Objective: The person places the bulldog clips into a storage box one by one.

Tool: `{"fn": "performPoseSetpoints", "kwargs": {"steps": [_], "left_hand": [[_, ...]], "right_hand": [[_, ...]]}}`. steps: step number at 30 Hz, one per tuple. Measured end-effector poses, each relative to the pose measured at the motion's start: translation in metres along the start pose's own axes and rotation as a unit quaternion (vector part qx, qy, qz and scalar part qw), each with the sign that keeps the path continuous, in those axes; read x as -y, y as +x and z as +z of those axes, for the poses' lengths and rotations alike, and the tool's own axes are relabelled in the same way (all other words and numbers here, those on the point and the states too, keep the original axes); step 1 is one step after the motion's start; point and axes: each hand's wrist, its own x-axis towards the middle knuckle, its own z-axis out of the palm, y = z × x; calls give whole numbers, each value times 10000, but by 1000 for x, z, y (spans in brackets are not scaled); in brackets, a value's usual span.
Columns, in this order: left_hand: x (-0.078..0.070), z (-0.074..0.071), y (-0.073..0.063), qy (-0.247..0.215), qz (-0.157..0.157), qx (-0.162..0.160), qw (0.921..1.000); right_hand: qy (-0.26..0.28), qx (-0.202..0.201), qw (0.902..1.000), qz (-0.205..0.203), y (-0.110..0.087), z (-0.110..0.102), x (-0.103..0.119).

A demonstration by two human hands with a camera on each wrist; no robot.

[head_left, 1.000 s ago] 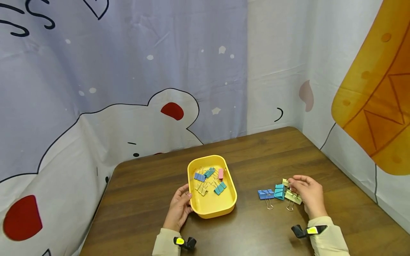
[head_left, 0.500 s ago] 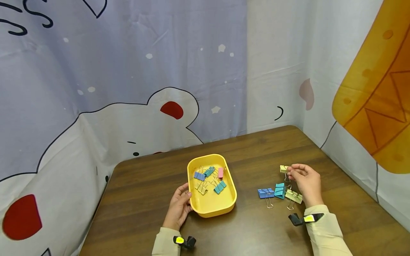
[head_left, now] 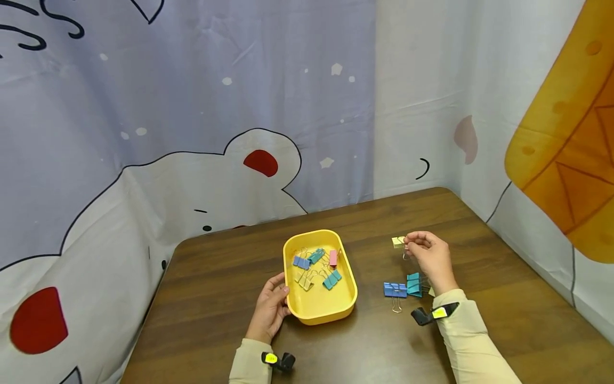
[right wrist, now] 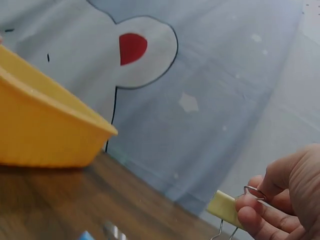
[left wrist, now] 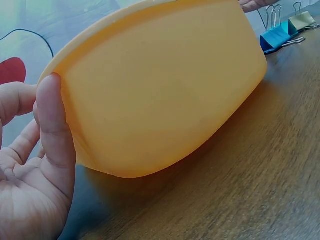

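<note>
My left hand grips the left wall of a yellow plastic tray, thumb at the rim. Inside the tray lie several binder clips: a blue one, a pink one, a yellow one and two teal ones. To the right, my right hand pinches a pale yellow binder clip by a wire handle, raised above the table. The right wrist view shows that clip between thumb and fingers, its other handle pointing down.
On the wooden table, a blue binder clip and a teal one lie below my right hand. Another pale yellow clip lies beside them, mostly hidden by the wrist in the head view. A printed curtain stands behind the table.
My right hand has lifted the pale yellow binder clip away from the group and carried it up and left toward the tray. My left hand has kept its hold on the tray.
</note>
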Motion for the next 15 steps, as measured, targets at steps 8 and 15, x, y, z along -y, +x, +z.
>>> {"fn": "performPoseSetpoints", "kwargs": {"steps": [8, 15], "left_hand": [[-1, -1, -1, -23, 49, 42, 10000], [0, -1, 0, 24, 58, 101, 9999]], "right_hand": [[309, 406, 9986, -163, 3, 25, 13], [465, 833, 9947, -380, -4, 46, 17]]}}
